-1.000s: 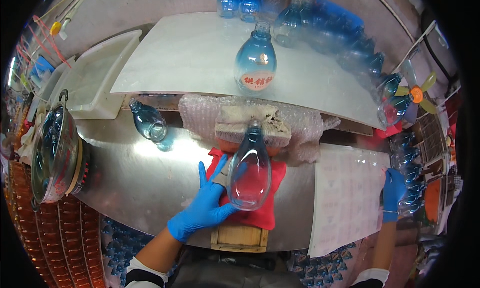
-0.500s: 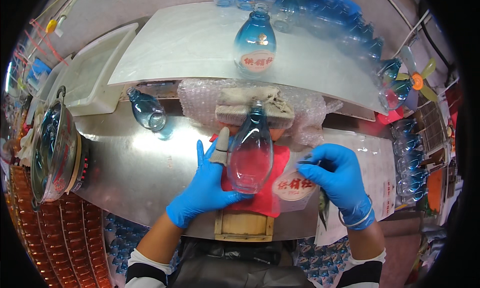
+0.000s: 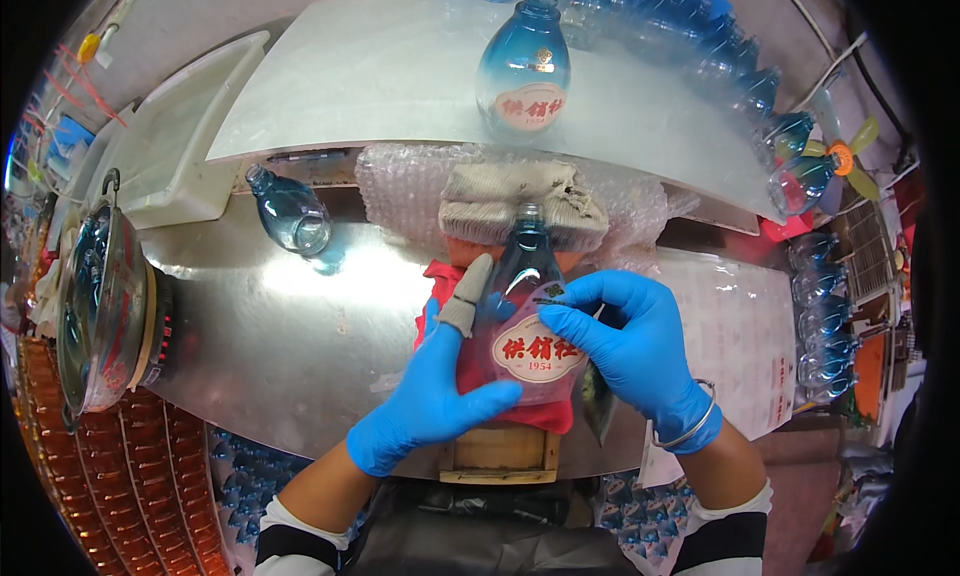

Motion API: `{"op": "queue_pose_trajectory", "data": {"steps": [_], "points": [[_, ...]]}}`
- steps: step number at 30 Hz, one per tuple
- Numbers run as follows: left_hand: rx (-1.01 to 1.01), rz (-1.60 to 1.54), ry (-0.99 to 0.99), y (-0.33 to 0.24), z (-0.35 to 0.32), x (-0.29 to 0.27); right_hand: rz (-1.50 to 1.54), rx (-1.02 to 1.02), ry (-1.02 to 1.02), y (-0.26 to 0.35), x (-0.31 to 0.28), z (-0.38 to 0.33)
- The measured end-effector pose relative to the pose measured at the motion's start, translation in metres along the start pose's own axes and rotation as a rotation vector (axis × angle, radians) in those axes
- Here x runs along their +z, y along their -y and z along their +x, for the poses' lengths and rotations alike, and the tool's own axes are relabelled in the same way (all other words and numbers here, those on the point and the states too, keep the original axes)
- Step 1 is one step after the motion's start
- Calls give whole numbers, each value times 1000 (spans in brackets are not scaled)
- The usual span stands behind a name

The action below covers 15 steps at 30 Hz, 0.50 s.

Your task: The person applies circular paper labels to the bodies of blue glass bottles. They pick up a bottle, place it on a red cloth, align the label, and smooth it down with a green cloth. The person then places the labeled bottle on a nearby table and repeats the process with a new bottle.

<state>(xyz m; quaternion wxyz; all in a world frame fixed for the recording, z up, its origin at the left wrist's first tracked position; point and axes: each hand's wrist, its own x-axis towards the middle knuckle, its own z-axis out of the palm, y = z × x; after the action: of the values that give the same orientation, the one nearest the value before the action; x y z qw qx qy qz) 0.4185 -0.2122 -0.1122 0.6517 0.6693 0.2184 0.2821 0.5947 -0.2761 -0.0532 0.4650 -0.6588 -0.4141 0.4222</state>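
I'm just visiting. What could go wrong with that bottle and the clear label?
The thin film label, pinched in the right hand, might crease or go crooked. The rounded, smooth bottle over the red cloth could roll if the left hand beside it shifts.

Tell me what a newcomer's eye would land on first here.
Probably the bright blue gloves at centre: the left hand lies beside a blue-tinted glass bottle, while the right hand pinches a clear film label with red lettering over it. Just beyond, a similar labelled bottle stands upright on a white board. At the far left, a round metal pan also draws the eye.
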Motion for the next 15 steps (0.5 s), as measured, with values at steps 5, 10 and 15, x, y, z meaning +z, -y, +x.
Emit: {"op": "queue_pose_trajectory", "data": {"steps": [5, 10, 15], "points": [[-74, -116, -5, 3, 2, 4, 79, -57, -71, -6, 9, -1], [-63, 65, 20, 5, 2, -1, 75, -61, -114, -6, 8, 6], [-29, -38, 49, 5, 1, -5, 241, 88, -219, -12, 2, 10]]}}
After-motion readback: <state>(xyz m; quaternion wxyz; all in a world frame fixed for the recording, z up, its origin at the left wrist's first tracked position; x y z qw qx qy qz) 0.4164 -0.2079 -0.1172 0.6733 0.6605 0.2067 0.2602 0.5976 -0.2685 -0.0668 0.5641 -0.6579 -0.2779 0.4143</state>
